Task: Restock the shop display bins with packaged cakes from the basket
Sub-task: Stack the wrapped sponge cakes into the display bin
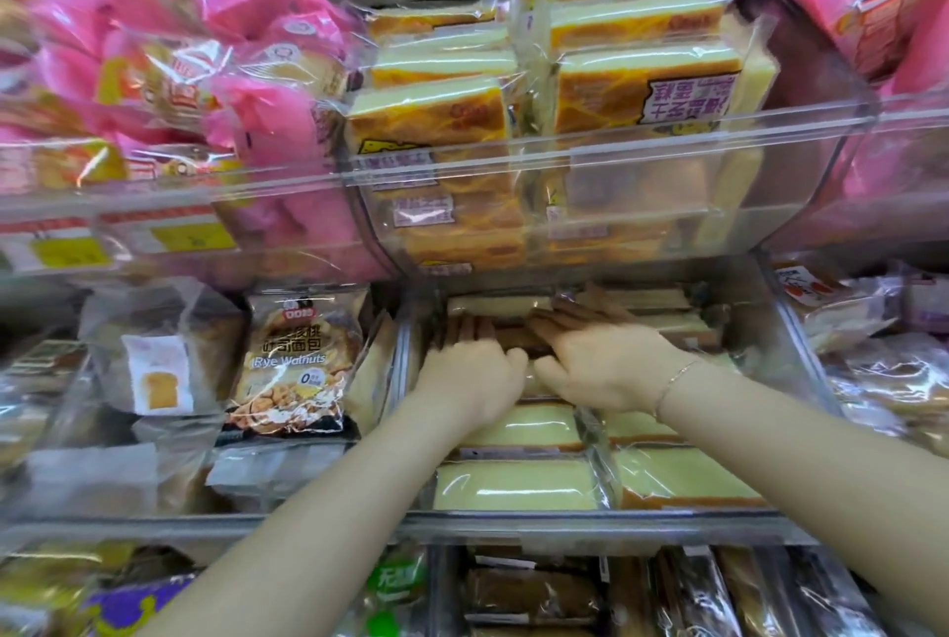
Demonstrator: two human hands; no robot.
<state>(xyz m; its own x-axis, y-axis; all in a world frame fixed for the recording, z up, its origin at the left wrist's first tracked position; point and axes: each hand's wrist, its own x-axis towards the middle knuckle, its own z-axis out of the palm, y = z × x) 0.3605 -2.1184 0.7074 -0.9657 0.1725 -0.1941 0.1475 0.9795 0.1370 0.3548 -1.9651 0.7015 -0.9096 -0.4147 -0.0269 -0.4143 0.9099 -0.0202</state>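
clear plastic walls the middle display bin (pixel 801 344), where you reach in with both hands. your left hand (pixel 470 372) lies palm down, fingers straight and together, on the packaged cakes (pixel 518 482) at the far part of the bin. your right hand (pixel 601 359) rests flat just beside it, fingers spread. more pale cakes fill the near rows. a rye walnut bread bag (pixel 295 364) stands to the left.
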